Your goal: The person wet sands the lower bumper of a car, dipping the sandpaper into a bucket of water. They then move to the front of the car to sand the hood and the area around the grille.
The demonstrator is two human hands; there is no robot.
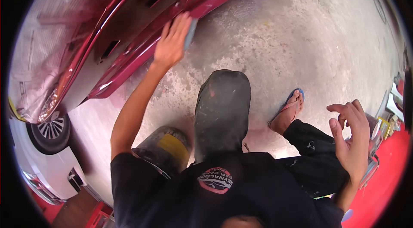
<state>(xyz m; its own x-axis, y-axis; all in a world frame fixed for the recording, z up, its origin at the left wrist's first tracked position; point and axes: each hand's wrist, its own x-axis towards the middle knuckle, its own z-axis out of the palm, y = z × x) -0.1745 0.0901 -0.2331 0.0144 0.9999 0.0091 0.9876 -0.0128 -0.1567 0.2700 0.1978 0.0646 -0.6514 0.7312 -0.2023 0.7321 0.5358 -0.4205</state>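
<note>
My left hand [171,43] lies with fingers extended along the lower edge of a dark red car panel [142,52]. Under its palm is a flat grey-blue block [190,34], gripped along its side and held against the panel. Most of the block is hidden by the hand. Off to the right, my right hand [353,135] is raised above my bent leg. Its fingers are apart and loosely curled, with nothing visible in them.
Clear plastic sheeting [47,43] covers part of the red bodywork. A dark bucket with a yellow patch [172,146] stands by my left arm. A white car [56,163] is at lower left. Cans [383,127] and a red surface [383,176] are at right. Bare concrete floor [279,34] lies ahead.
</note>
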